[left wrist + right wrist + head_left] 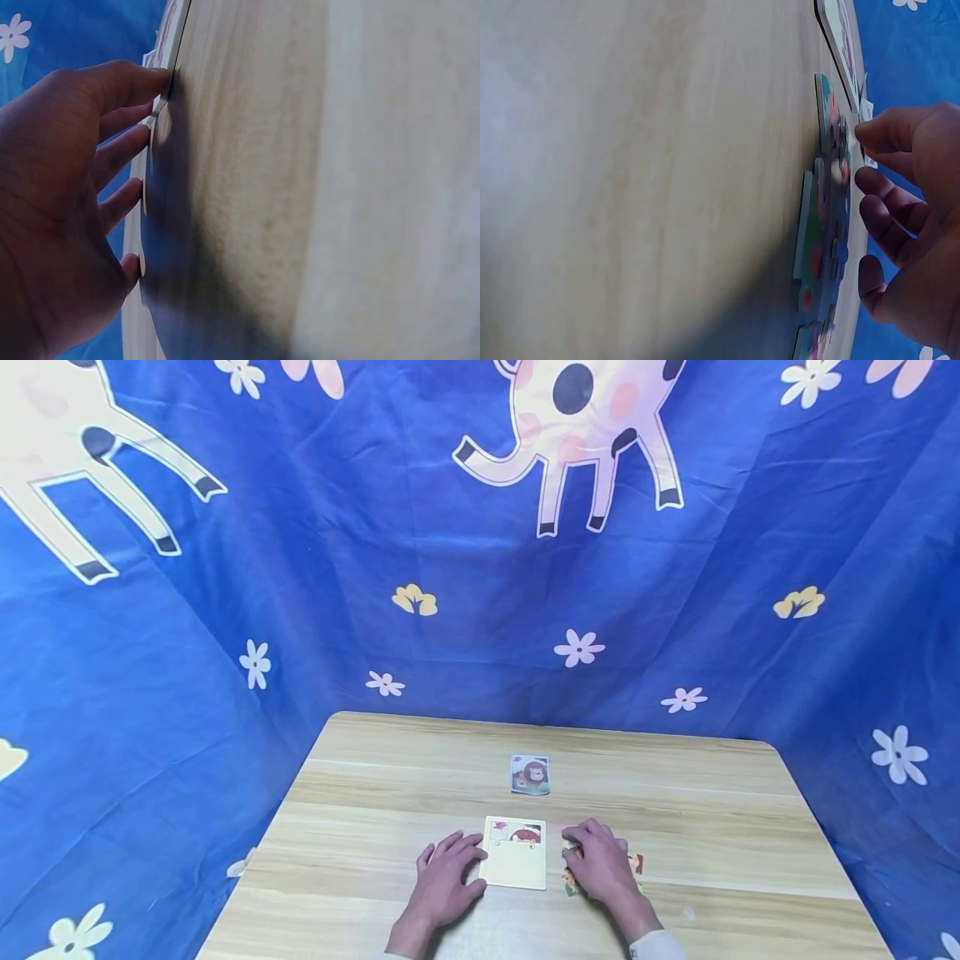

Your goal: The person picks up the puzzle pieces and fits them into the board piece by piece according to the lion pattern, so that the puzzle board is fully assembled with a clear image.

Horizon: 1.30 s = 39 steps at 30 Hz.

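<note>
A pale square puzzle board (516, 867) lies on the table, its upper part showing a partial picture in dark red, pink and white. My left hand (444, 881) rests at its left side, fingers spread and relaxed; in the left wrist view the thumb (135, 81) touches the edge. To the right of the board, my right hand (600, 864) is above several loose puzzle pieces (570, 883), partly hiding them. Its thumb and index finger pinch a small thin piece, mostly hidden. In the right wrist view, colourful flat pieces (810, 232) lie beside the curled fingers (885, 214).
A small picture card (530, 775) with a lion lies beyond the board. The wooden table (360, 777) has rounded far corners. Blue patterned curtains (480, 635) stand behind and at both sides. A small whitish spot (689, 912) shows near the right sleeve (657, 946).
</note>
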Motion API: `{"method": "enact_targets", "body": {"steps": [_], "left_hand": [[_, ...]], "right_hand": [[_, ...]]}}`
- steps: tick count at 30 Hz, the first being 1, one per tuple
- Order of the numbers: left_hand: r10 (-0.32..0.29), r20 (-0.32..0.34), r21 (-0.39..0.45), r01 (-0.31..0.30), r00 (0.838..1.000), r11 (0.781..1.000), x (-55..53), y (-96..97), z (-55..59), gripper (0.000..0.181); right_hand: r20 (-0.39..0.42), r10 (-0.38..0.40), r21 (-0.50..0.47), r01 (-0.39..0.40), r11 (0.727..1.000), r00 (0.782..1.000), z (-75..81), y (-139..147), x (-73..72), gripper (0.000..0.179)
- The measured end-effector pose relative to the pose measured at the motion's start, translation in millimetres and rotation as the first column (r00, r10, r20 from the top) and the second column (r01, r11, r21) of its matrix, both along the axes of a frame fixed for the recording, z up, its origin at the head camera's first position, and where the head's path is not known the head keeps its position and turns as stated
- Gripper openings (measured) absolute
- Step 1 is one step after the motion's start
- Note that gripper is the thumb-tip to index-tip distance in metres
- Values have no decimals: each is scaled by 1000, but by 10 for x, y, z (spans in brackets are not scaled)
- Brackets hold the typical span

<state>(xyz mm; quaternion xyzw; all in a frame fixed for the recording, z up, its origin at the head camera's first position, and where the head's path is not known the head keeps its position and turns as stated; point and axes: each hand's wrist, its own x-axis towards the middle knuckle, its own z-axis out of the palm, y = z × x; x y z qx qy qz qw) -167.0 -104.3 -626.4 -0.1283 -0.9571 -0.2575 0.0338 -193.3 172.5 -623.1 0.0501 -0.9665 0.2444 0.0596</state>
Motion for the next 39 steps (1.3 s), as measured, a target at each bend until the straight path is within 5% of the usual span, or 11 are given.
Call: {"method": "enact_targets", "body": {"steps": [39], "left_hand": [[7, 2, 7, -7, 1000, 1000, 6, 16, 27, 32]], "right_hand": [[-3, -15, 75, 15, 997, 1000, -22, 126, 43, 29]]}}
